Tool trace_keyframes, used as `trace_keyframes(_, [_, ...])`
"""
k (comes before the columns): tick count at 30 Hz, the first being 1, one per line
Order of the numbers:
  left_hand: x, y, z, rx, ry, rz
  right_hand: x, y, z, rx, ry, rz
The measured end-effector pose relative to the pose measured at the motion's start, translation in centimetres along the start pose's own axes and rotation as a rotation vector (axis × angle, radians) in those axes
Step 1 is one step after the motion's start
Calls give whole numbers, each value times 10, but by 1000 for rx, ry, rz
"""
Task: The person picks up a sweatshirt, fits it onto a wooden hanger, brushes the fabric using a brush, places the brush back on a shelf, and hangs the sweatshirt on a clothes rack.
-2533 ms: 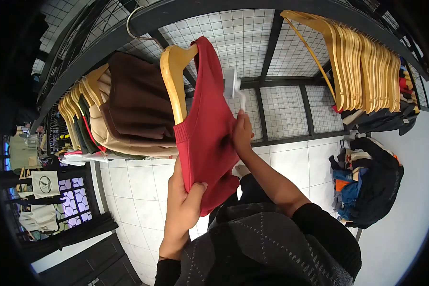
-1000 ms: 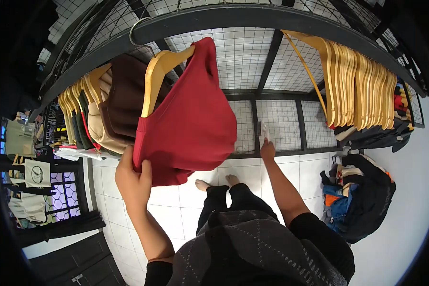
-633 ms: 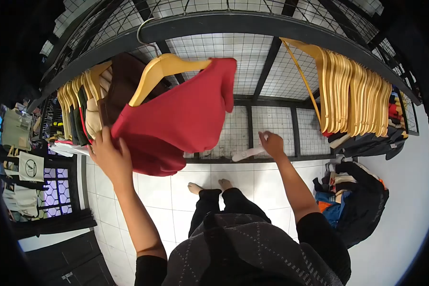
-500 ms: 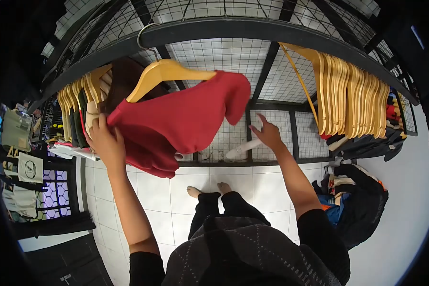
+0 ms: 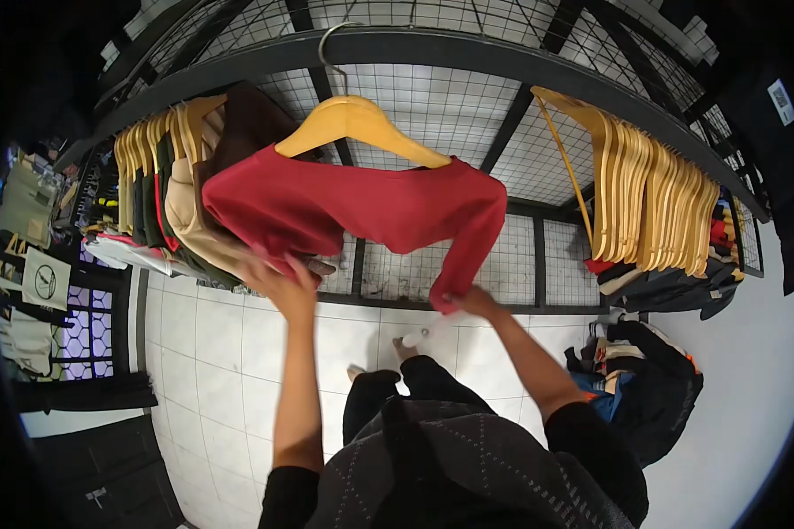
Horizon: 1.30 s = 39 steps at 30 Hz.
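A red long-sleeved top (image 5: 397,207) hangs from a wooden hanger (image 5: 348,119) hooked over the black rail. My right hand (image 5: 476,304) is closed on the cuff of one sleeve and draws it downward. A pale, slender object (image 5: 423,333), blurred, shows just below that hand; its kind is not clear. My left hand (image 5: 282,286) is at the other sleeve's end, smeared by motion, so its grip cannot be made out.
Clothes on hangers (image 5: 163,176) crowd the rail on the left. Several bare wooden hangers (image 5: 648,194) hang at the right. Below them, a heap of clothes (image 5: 648,388) stands on the tiled floor (image 5: 229,353). Wire mesh (image 5: 415,106) backs the rack.
The top has swung round to face me more squarely, and its hanger appears farther right. My right hand came down and took hold of the cuff. My left hand left the shoulder and moved lower.
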State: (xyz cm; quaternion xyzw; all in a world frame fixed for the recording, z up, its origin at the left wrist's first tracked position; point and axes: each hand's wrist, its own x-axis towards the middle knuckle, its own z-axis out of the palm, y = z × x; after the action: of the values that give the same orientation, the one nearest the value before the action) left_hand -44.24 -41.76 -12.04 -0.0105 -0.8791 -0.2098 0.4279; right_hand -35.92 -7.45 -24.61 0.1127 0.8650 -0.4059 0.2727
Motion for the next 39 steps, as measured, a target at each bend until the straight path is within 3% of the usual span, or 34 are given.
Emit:
trace_keyframes(1, [-42, 0, -6, -168, -160, -50, -4, 17, 25, 66, 10, -87])
trace_keyframes(2, [-107, -21, 2, -36, -371, -108, -9, 30, 47, 133, 22, -174])
trace_keyframes(3, [-155, -32, -9, -104, -656, -161, -22, 30, 64, 289, -77, -100])
trace_keyframes(6, [-285, -55, -35, -96, -1207, -294, -60, -3, 91, 581, -356, 10])
trace_keyframes(8, [-354, -76, -44, -279, -1255, -434, -83, -39, 98, 608, -453, -31])
trace_keyframes(10, [-409, -100, -48, -307, -1175, -468, -96, -66, 115, 625, -672, -3])
trace_keyframes(11, [-410, -98, -36, -198, -932, -468, -104, -79, 126, 601, -656, -32])
trace_keyframes(12, [-413, -107, -47, -305, -819, -490, -113, -91, 137, 593, -662, -31])
trace_keyframes(13, [-340, -74, -83, -412, -709, -499, -123, -106, 146, 559, -679, -52])
trace_keyframes(14, [-323, -69, -99, -451, -612, -472, -135, -119, 156, 526, -703, -70])
trace_keyframes(17, [-320, -110, -116, -531, -663, -241, -162, -135, 191, 391, -775, -34])
trace_keyframes(19, [-332, -132, -141, -610, -1040, -616, -190, -151, 201, 370, -752, -78])
trace_keyframes(20, [-339, -137, -158, -681, -1019, -697, -204, -159, 204, 419, -755, -81])
trace_keyframes(22, [-350, -153, -192, -736, -1198, -922, -219, -165, 212, 573, -753, -48])
trace_keyframes(23, [-376, -169, -208, -825, -1228, -1013, -214, -155, 221, 477, -699, -68])
trace_keyframes(24, [-418, -199, -214, -714, -1142, -717, -204, -142, 230, 383, -643, -87])
trace_keyframes(25, [-419, -192, -236, -506, -1231, -745, -196, -137, 232, 235, -602, -17])
trace_keyframes(26, [-414, -182, -261, -294, -1309, -768, -198, -140, 223, 111, -580, -160])
trace_keyframes(27, [-407, -172, -281, -337, -1263, -883, -205, -147, 210, -18, -554, -303])
trace_keyframes(28, [-406, -165, -296, -379, -1213, -998, -219, -159, 193, -327, -465, -292])
trace_keyframes(30, [-422, -166, -311, -479, -1140, -983, -235, -171, 167, -656, -377, -395])
trace_keyframes(32, [-420, -149, -332, -568, -1089, -1087, -260, -191, 135, -600, -203, -461])
trace_keyframes(33, [-416, -140, -343, -599, -1065, -1128, -276, -212, 116, -661, -78, -437])
trace_keyframes(35, [-387, -120, -367, -524, -1151, -946, -294, -243, 82, -736, 261, -487])
trace_keyframes(36, [-357, -104, -379, -477, -1299, -1099, -297, -249, 69, -744, 477, -556])
trace_keyframes(37, [-388, -115, -375, -547, -1184, -887, -298, -254, 61, -813, 607, -475])
trace_keyframes(39, [-386, -111, -379, -495, -1240, -803, -289, -234, 56, -983, 799, -408])
